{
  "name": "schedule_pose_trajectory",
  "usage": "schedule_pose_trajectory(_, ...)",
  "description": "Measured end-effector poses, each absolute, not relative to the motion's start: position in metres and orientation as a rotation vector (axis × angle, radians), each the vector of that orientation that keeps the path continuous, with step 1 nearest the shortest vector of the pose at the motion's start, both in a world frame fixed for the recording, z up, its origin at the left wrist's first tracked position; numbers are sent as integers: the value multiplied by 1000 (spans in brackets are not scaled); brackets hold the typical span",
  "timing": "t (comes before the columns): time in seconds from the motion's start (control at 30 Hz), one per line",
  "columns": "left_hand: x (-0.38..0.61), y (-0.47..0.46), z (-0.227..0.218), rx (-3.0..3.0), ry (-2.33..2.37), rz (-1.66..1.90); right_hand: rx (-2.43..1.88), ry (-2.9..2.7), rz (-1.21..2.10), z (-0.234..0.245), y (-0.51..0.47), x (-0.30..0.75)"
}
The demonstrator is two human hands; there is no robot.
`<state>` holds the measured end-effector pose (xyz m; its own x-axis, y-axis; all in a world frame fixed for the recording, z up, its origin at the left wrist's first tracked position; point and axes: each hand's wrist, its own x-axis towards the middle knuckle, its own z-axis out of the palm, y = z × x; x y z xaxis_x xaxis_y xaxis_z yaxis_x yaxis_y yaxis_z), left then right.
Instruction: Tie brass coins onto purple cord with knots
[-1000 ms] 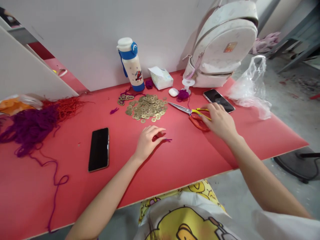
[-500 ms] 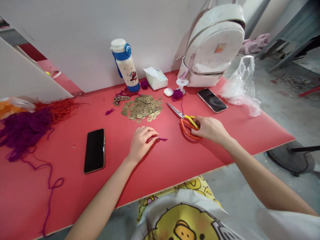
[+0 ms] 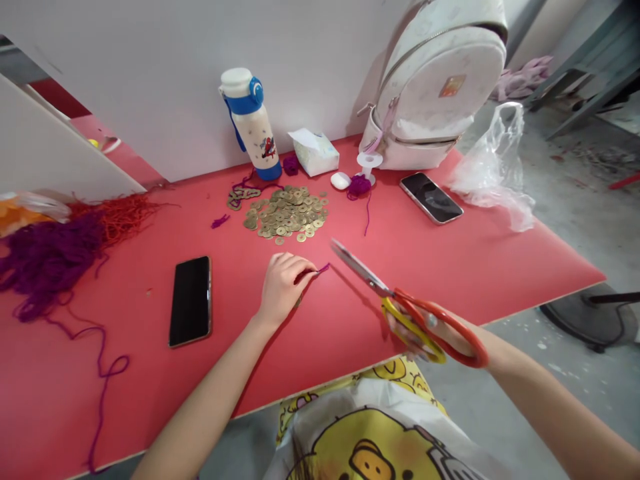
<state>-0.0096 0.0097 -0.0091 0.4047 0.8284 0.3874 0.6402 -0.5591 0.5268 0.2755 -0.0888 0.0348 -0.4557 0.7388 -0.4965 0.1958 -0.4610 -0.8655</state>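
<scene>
My left hand (image 3: 286,287) rests low over the red table (image 3: 240,360), thumb and fingertips pinched on a purple string (image 3: 324,269) whose short ends stick out to the right. Part of what lies under that palm is hidden. My right hand (image 3: 415,330) grips a pair of scissors (image 3: 373,280) with red and yellow handles, raised off the tabletop. Their blades look closed and point up and left, the tips a little beyond the string ends. Behind my left hand lies a pile of brass coins with holes (image 3: 287,213).
A black phone (image 3: 191,301) lies left, near purple yarn (image 3: 55,260) and red strands (image 3: 127,220). Along the back stand a bottle (image 3: 255,127), a tissue pack (image 3: 315,153), a spool (image 3: 369,163) and a white backpack (image 3: 440,87). A second phone (image 3: 431,198) and a plastic bag (image 3: 493,167) are right.
My right hand has lifted the scissors off the table, turned them over and brought them nearer to me. My left hand keeps its pinch, the string ends now tilting upward.
</scene>
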Motion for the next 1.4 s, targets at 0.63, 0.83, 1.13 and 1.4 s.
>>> schedule_pose_trajectory(0.63,-11,9,-9,2316,1224,960,-1497,-1096,2143,52,-89,254)
schedule_pose_trajectory(0.83,-10,9,-8,2300,1211,965,-1591,-939,2093,44,-94,257)
schedule_pose_trajectory(1.13,-10,9,-8,2346,1201,958,-1608,-1028,2107,54,-91,253)
schedule_pose_trajectory(1.4,-9,8,-7,2344,1255,979,-1440,-1194,2065,33,-92,265)
